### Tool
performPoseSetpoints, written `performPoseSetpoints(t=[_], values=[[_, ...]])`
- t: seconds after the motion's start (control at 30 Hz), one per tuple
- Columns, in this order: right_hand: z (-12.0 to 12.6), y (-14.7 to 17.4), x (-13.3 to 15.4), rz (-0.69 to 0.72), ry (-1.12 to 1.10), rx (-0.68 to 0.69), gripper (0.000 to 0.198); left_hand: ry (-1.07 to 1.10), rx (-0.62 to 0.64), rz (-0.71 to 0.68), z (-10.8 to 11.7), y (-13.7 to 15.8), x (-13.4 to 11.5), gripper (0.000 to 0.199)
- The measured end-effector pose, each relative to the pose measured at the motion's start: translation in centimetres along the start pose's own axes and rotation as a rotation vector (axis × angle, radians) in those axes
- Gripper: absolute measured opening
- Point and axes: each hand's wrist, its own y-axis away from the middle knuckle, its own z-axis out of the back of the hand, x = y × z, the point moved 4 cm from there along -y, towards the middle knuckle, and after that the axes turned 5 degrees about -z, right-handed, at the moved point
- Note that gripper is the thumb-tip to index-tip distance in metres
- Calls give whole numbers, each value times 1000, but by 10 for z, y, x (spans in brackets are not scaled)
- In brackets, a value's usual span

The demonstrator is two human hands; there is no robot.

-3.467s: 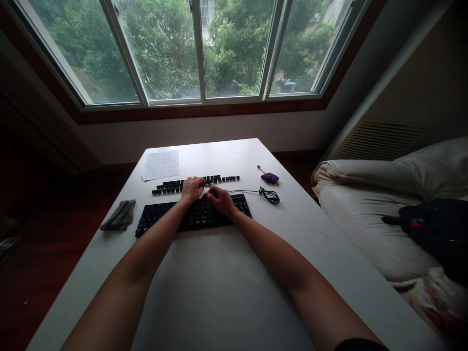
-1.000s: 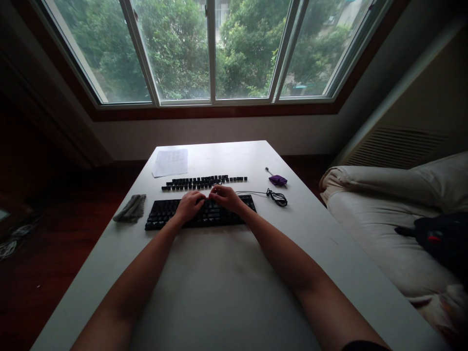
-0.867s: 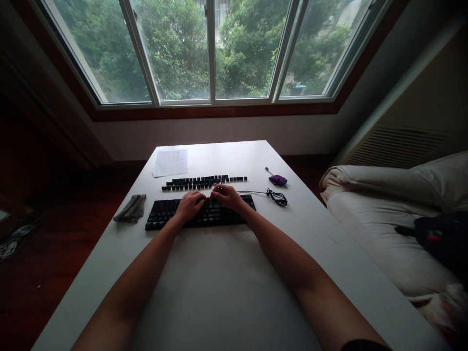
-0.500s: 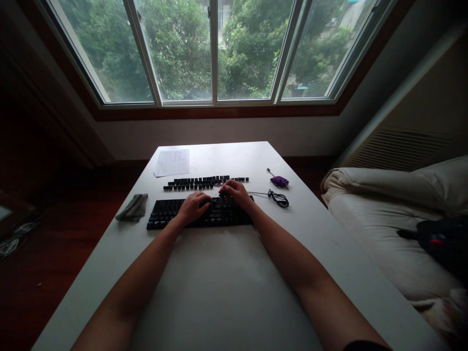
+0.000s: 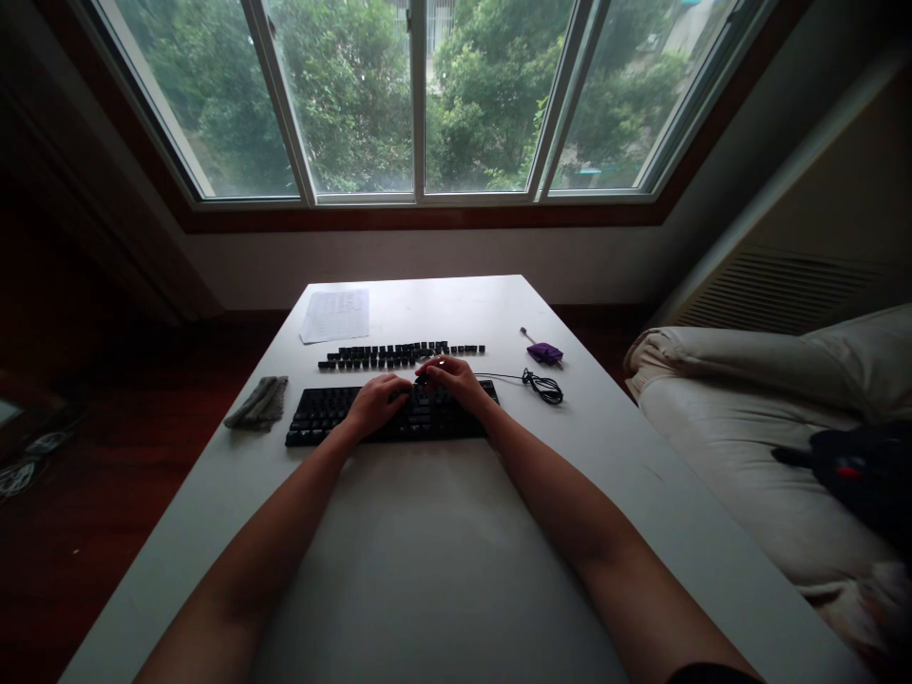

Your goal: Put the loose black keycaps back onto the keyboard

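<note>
Black kbd (image 5: 422,418) is at ctr of frame, rows of loose keycaps (image 5: 377,358) just above. Both arms (image 5: 275,541) stretch from bottom. L hand (image 5: 377,404) rests on kbd, palm down, fingers bent; can't tell if gripping. R hand (image 5: 454,380) arches over kbd, fingertips close together; its grasp is too small to tell.

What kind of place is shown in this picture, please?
Probably a room in a home: a cream sofa stands right of the white table, a wide window looks onto trees, and the floor looks like reddish wood.
</note>
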Motion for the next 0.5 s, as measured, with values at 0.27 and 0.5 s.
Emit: performPoseSetpoints(t=[0.27, 0.5], values=[[-3, -3, -11, -3, -30, -24, 39, 5, -38, 48, 0, 1, 6, 24], [-12, -5, -19, 12, -51, -51, 40, 16, -73, 47, -2, 2, 14, 25]])
